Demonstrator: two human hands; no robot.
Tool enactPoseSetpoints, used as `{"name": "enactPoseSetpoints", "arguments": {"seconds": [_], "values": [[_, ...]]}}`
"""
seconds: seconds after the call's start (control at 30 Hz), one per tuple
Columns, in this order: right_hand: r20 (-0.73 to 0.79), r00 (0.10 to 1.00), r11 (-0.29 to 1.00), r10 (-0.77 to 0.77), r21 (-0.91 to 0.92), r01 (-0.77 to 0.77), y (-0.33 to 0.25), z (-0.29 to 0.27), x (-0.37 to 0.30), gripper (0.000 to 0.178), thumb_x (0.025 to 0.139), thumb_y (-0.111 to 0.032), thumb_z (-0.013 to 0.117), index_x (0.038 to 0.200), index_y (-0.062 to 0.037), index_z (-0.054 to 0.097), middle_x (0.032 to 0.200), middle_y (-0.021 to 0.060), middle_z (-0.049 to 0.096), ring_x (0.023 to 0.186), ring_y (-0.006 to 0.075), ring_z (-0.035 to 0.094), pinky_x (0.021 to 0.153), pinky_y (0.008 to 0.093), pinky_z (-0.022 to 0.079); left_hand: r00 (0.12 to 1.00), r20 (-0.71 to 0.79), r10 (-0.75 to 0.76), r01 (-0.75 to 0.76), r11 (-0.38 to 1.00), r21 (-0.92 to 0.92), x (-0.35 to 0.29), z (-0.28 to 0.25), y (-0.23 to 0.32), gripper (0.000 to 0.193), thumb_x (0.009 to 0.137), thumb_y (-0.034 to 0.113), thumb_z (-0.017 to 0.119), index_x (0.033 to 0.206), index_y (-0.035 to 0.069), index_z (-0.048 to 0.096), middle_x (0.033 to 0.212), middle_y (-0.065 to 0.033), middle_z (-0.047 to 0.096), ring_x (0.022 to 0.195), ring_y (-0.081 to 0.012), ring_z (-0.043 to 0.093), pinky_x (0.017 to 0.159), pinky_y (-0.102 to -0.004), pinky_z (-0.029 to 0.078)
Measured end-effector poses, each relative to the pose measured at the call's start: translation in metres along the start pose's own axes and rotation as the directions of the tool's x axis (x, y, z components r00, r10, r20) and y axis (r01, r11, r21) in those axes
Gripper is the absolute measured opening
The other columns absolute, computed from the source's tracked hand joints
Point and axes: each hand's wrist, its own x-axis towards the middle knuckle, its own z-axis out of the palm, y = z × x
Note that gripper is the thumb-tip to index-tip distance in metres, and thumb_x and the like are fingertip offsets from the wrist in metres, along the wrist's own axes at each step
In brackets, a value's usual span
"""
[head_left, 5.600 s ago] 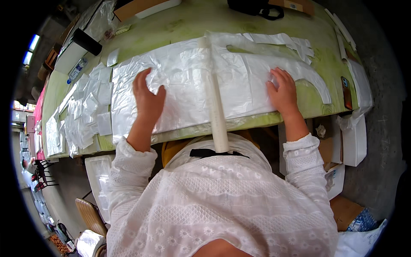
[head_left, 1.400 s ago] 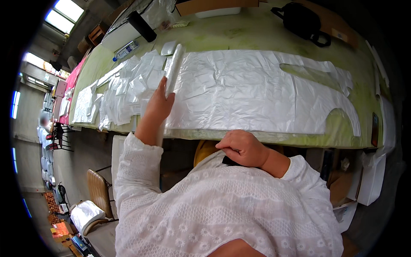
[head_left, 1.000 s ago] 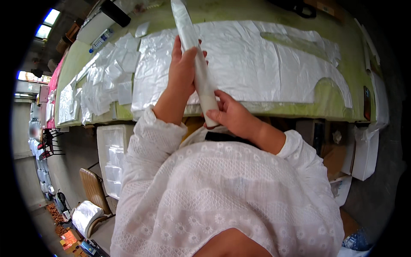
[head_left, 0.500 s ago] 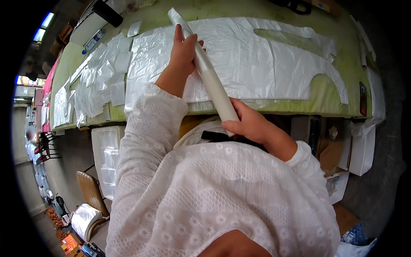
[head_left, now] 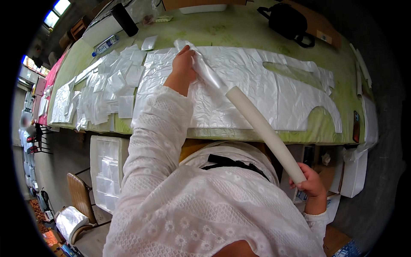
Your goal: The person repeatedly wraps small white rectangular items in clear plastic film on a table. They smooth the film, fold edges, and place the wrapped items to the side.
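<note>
A long off-white tube (head_left: pixel 265 128) slants from over the table's near edge down toward my right side. My right hand (head_left: pixel 311 185) is closed around its lower end. From the tube's upper end runs a bunched, translucent plastic sleeve (head_left: pixel 208 73). My left hand (head_left: pixel 184 66) grips this sleeve near its far end, fingers wrapped around it. Beneath them, a large crinkled white plastic sheet (head_left: pixel 248 107) with curved cut-outs lies flat on the green-covered table (head_left: pixel 214 31). Whether the tube's tip still sits inside the sleeve, I cannot tell.
Left of the sheet lie many small folded plastic packets (head_left: pixel 107 81). Farther back are a bottle (head_left: pixel 105 45), a black cylinder (head_left: pixel 124 20) and a black bag (head_left: pixel 284 21). A phone (head_left: pixel 356 126) rests at the right edge. Below left stands a clear-fronted bin (head_left: pixel 108 171) near a chair (head_left: pixel 80 195).
My right hand has drawn the tube down and to the right, away from my left hand. More bare tube shows, and the sleeve has gone slack. The view has shifted, showing more of the table's far side.
</note>
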Motion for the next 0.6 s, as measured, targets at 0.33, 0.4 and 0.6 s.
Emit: {"name": "enactPoseSetpoints", "arguments": {"seconds": [0.33, 0.4, 0.6], "values": [[-0.131, 0.874, 0.733, -0.468, -0.61, 0.301, -0.048, 0.047, 0.102, 0.055, 0.092, -0.016, 0.071, 0.142, -0.0012, 0.054, 0.109, 0.0074, 0.067, 0.095, 0.0175, 0.067, 0.083, 0.0335, 0.055, 0.673, 0.726, 0.143, -0.693, -0.22, 0.686, -0.095, -0.032, -0.027, 0.03, 0.092, 0.027, 0.07, 0.12, 0.02, 0.075, 0.143, -0.012, 0.056, 0.134, -0.0317, 0.05, 0.115, -0.0478, 0.036], [-0.08, 0.848, 0.612, -0.524, -0.728, 0.309, -0.055, 0.06, 0.121, 0.056, 0.089, -0.019, 0.074, 0.14, -0.0027, 0.056, 0.112, 0.011, 0.068, 0.101, 0.0232, 0.066, 0.089, 0.0378, 0.053, 0.623, 0.782, -0.016, -0.761, -0.245, 0.601, -0.112, -0.046, -0.023, 0.035, 0.093, 0.029, 0.069, 0.125, 0.017, 0.072, 0.148, -0.0141, 0.052, 0.137, -0.0324, 0.047, 0.118, -0.0489, 0.033], [0.076, 0.76, 0.09, -0.646, -0.981, 0.175, -0.066, 0.062, 0.145, 0.052, 0.087, -0.028, 0.071, 0.133, -0.0081, 0.061, 0.106, 0.0145, 0.066, 0.1, 0.0372, 0.065, 0.088, 0.0456, 0.053, 0.561, 0.808, -0.181, -0.795, -0.392, 0.464, -0.17, -0.079, -0.038, 0.081, 0.097, 0.05, 0.062, 0.156, -0.001, 0.039, 0.167, -0.0225, 0.029, 0.158, -0.04, 0.018, 0.127, -0.0571, 0.012]]}}
